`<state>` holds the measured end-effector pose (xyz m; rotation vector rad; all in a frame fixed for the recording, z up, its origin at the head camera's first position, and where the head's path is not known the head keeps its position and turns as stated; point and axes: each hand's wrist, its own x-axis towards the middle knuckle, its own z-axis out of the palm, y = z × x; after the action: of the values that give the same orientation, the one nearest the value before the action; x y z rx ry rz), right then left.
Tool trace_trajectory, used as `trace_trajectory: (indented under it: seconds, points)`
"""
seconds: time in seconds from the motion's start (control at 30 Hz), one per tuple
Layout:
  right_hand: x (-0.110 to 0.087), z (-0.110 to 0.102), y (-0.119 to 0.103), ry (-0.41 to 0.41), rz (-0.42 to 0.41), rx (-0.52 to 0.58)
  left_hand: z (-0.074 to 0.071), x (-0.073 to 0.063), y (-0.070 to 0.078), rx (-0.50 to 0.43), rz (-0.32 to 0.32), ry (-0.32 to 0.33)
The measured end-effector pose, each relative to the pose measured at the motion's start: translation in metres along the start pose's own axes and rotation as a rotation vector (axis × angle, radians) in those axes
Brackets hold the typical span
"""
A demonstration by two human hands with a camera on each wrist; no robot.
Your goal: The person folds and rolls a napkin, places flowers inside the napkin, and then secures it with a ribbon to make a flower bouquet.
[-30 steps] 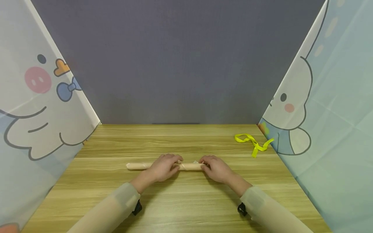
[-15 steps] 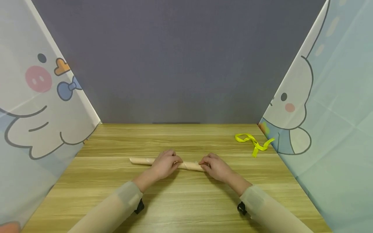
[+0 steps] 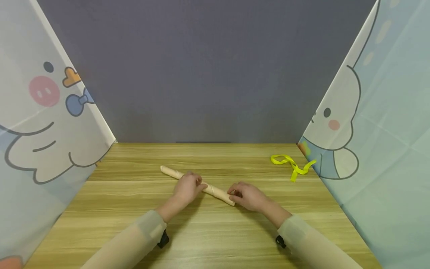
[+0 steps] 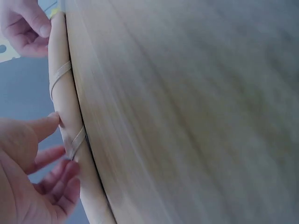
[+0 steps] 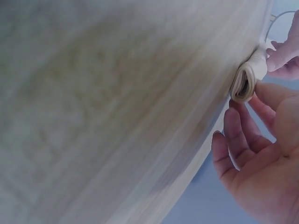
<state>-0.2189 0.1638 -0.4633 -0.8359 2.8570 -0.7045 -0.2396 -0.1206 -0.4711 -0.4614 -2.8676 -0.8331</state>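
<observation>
A slim beige roll [image 3: 214, 191] with a thin band wound round it slants across the wooden table [image 3: 201, 239], its left end farther away. My left hand [image 3: 187, 188] pinches it around the middle; in the left wrist view, thumb and fingertips sit at the roll [image 4: 67, 105] near one turn of the band [image 4: 77, 143]. At the near right end, my right hand [image 3: 249, 196] holds the roll between thumb and fingers. Spiral layers show at that roll end [image 5: 244, 84] in the right wrist view, with the other fingers [image 5: 238, 135] spread loosely below it.
A yellow ribbon [image 3: 293, 166] lies loosely looped at the back right of the table. A grey panel [image 3: 208, 74] stands behind the table, and cartoon-printed cloth walls [image 3: 386, 157] flank both sides.
The roll has turned from lying straight across to a slant, left end going away and right end coming nearer. Both hands kept close to it and shifted only slightly.
</observation>
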Motion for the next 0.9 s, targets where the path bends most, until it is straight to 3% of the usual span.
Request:
trace_trajectory:
  seconds: [0.1,0.23,0.37,0.53,0.7,0.9]
  points:
    - [-0.001,0.000,-0.002,-0.039,-0.012,0.013,0.000,0.001,0.000,-0.019,-0.062,0.006]
    - [-0.002,0.002,-0.008,-0.068,-0.007,0.025,0.000,0.001,0.000,-0.042,-0.072,-0.003]
    - [-0.004,0.005,-0.017,-0.072,-0.053,0.005,0.002,0.000,-0.001,-0.041,-0.006,-0.035]
    - [-0.006,0.008,-0.027,-0.057,-0.139,-0.039,0.005,-0.003,-0.004,-0.066,0.083,-0.139]
    - [-0.010,0.010,-0.037,-0.088,-0.142,-0.058,0.005,-0.003,-0.008,-0.145,0.132,-0.240]
    - [-0.013,0.014,-0.041,-0.146,-0.126,-0.101,0.003,-0.004,-0.011,-0.137,0.178,-0.345]
